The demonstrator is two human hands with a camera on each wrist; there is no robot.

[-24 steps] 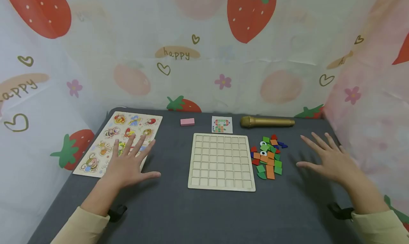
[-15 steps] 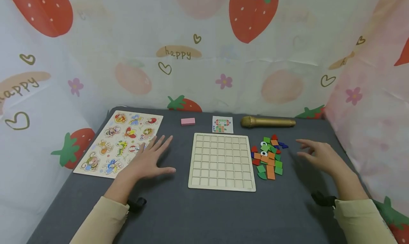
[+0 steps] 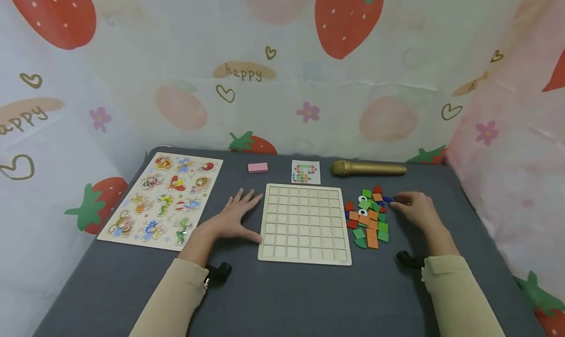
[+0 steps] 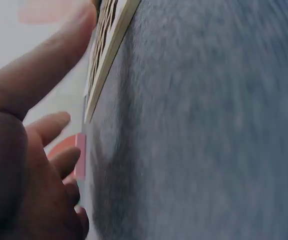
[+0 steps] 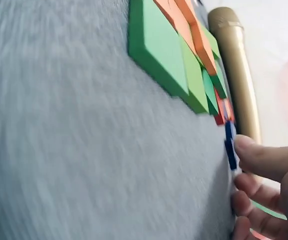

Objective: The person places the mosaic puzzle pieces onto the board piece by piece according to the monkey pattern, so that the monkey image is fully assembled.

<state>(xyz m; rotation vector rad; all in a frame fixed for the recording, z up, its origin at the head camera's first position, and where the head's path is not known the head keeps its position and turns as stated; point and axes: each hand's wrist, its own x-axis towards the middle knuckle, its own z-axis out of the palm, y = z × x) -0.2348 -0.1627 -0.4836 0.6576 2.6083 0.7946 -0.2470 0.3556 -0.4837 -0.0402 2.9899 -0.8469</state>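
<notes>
In the head view my left hand [image 3: 227, 221] is spread beside the pale gridded board [image 3: 304, 224], the thumb tip at its left edge. The left wrist view shows the thumb by the rim of the board [image 4: 106, 65]. My right hand [image 3: 417, 209] has its fingers bent, thumb and index fingertips at the small dark blue pieces [image 3: 388, 198]. Seen from the right wrist, the thumb lies against the blue pieces [image 5: 230, 145]; whether it pinches one is hidden. Green, orange and red flat pieces [image 3: 372, 234] lie in a loose heap, with white rings among them.
A sheet of cartoon insects [image 3: 163, 199] lies at the left. Along the back are a pink block [image 3: 258, 168], a small pattern card [image 3: 305, 172] and a gold microphone [image 3: 368, 168]. A strawberry-print curtain [image 3: 260, 106] stands behind the dark table [image 3: 304, 298].
My left hand has moved right, from over the insect sheet to the board's left edge. My right hand has moved left to the blue pieces, its spread fingers now drawn together.
</notes>
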